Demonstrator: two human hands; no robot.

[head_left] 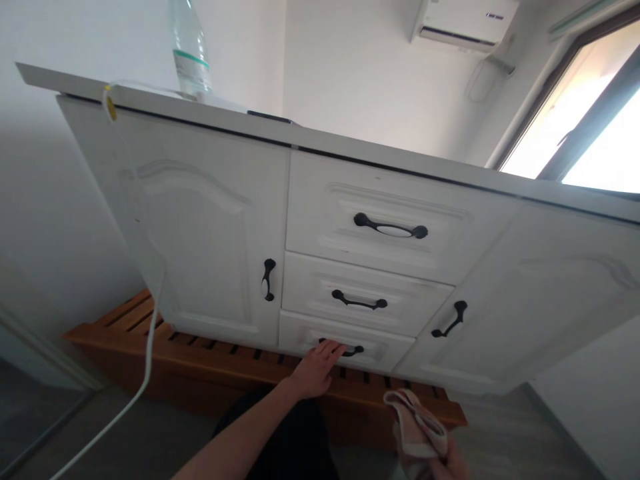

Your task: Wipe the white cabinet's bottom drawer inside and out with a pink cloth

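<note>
My left hand reaches to the bottom drawer of a white cabinet. Its fingers lie over the left part of the black drawer handle and hook around it. The bottom drawer is closed. At the lower right, my right hand is closed on a folded pink and white cloth, held low in front of the cabinet. Above are the middle drawer handle and the top drawer handle, the latter with a white inlay.
The cabinet stands on a slatted wooden bench. Its doors carry a left handle and a right handle. On top are a clear bottle and a dark flat object. A white cable hangs down at left.
</note>
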